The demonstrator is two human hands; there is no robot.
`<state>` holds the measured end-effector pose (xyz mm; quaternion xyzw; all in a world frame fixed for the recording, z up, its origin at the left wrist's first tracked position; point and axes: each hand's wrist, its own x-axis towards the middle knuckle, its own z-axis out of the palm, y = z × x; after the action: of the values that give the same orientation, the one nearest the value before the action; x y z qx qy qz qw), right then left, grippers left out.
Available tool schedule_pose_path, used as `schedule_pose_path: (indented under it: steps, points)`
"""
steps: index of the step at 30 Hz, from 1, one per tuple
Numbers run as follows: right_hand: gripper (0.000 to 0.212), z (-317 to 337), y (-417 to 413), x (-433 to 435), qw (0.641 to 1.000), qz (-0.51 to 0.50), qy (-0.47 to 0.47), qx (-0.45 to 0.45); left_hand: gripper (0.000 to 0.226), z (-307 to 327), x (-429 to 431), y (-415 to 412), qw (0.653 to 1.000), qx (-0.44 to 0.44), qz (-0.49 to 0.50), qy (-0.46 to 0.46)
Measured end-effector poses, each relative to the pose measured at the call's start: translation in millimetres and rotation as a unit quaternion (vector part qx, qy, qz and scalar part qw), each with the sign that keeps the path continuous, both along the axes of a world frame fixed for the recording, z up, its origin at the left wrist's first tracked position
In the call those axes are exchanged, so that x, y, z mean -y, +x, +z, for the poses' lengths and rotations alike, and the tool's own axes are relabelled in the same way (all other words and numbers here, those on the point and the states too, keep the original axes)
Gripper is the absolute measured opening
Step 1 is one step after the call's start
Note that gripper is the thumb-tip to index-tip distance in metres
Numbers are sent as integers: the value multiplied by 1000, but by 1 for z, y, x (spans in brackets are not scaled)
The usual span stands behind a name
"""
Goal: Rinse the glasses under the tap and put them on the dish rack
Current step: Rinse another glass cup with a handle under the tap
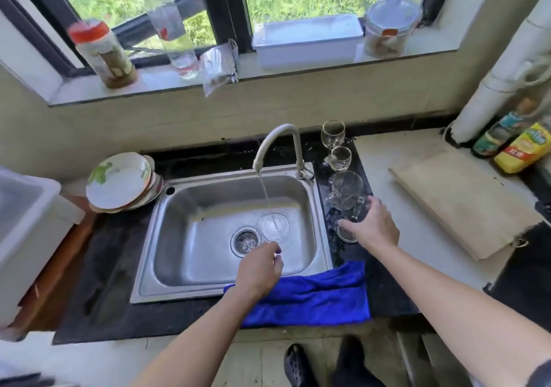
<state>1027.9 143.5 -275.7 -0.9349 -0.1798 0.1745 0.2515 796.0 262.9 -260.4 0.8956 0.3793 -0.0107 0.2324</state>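
**Forearms out over the sink: 1 glass in the stream, 1 more in hand**

Closest in, a dark sandal shows on the floor between the 2 forearms, and a blue cloth hangs over the front edge of the sink just beneath the left wrist, likely there to catch drips.

Left hand is down in the basin, fingers curled in a pinch on the lower part of the rinsing glass. That glass is tipped with its mouth up toward the tap, so the water falls straight into the bowl. The drain sits just to the left of it.

Right hand is out to the side on the dark counter, thumb in front and fingers behind, wrapped around the near glass, which stands upright. Beyond its fingertips, 3 other glasses stand in a line running back toward the wall. This looks like a move to have the following glass ready while the current rinse finishes.

Left of the left hand, a stack of plates leans beside the sink; right of the right hand lies a wooden board. Whether a dish rack is in view cannot be told.
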Motion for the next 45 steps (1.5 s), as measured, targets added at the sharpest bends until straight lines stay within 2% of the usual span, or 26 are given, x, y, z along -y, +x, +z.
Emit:
schedule_pose_path:
  steps: [4,7,11,13,16,19,22,24,28,33,39,45]
  points:
    - [88,10,0,6,1000,11,7,13,26,-4,-5,18,1000,0,-2,-26]
    - [83,22,-6,14,997,47,58,19,23,-4,-11,29,997,16,34,-61]
    - [77,43,-13,4,978,143,146,-44,13,-6,-29,42,980,37,112,-160]
    - [75,50,-12,-8,957,183,185,-132,8,-3,-34,46,954,66,163,-243]
    - [77,55,-12,-31,917,221,222,-248,15,9,-44,46,892,108,228,-374]
    - [79,59,-20,-56,889,243,238,-307,23,17,-59,41,841,116,255,-463]
    - [78,59,-29,-79,871,242,242,-353,16,19,-76,34,783,142,275,-539]
    - [76,58,-33,-94,859,240,234,-387,10,17,-89,29,760,162,287,-560]
    - [68,49,-38,-123,849,191,200,-451,5,7,-117,21,787,162,305,-511]
    - [77,31,-50,-157,864,115,172,-458,26,-10,-152,17,835,171,282,-440]
    - [84,15,-62,-193,892,70,154,-419,18,-46,-189,19,833,163,277,-451]
    - [80,8,-62,-198,904,53,146,-398,21,-64,-197,27,824,163,270,-472]
